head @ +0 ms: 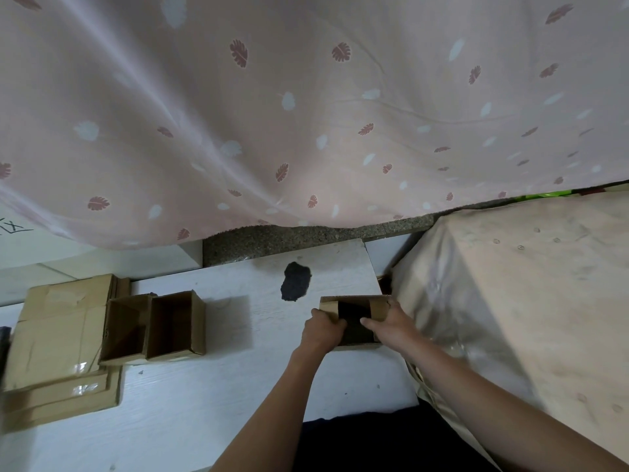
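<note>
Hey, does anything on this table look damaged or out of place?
Yes: a ragged dark grey patch mars the white tabletop, just beyond the small open brown cardboard box that the left hand and right hand hold. Chip, stain or loose lump, I cannot tell.

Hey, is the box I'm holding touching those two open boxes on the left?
Apart. The head view shows bare white board between the held box and the open boxes.
</note>
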`<state>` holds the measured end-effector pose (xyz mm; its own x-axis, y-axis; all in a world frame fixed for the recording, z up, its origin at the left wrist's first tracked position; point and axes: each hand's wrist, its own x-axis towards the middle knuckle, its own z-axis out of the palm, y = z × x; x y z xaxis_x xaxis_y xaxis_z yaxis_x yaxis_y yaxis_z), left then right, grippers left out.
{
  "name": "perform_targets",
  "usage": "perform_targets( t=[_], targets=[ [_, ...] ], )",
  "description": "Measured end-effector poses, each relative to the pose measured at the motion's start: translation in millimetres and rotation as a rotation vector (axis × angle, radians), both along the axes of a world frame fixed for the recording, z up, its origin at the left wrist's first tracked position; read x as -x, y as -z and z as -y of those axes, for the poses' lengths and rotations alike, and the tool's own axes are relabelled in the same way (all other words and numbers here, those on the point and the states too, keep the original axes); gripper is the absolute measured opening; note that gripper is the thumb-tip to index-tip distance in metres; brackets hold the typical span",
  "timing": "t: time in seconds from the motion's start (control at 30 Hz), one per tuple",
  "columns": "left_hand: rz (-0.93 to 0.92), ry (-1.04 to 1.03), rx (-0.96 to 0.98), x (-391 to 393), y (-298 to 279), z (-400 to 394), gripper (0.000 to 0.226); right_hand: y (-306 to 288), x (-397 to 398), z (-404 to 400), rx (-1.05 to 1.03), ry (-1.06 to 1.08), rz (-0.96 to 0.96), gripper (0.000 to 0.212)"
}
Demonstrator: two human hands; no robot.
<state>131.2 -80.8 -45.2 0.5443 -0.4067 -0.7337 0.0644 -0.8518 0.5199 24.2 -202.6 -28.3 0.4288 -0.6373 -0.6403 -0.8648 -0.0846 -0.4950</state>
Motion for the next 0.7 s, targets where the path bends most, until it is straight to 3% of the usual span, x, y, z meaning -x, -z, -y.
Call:
perform_targets(
  t=[0.1, 0.27, 0.37, 0.6, 0.7],
  targets=[
    [-0.076, -0.035, 0.09, -5, 0, -3, 0.04, 0, 0, 5, 0.004, 0.016, 0.023, 0.07],
    [-0.184, -0.125, 0.191, -18, 7, -20, 0.051, 4, -3, 18, -0.225, 0.291, 0.193, 0.038],
    [-0.229, -0.137, 0.246, -22, 7, -28, 0.049, 4, -6, 20, -0.31, 0.403, 0.26, 0.034],
    [-0.256, -0.137, 0.294, -27, -2, -39, 0.041, 3, -12, 23, -0.544, 0.662, 0.383, 0.023],
    [-0.138, -0.06, 0.268, -27, -3, -47, 0.034, 2, -8, 32, -0.587, 0.73, 0.418, 0.025]
  ],
)
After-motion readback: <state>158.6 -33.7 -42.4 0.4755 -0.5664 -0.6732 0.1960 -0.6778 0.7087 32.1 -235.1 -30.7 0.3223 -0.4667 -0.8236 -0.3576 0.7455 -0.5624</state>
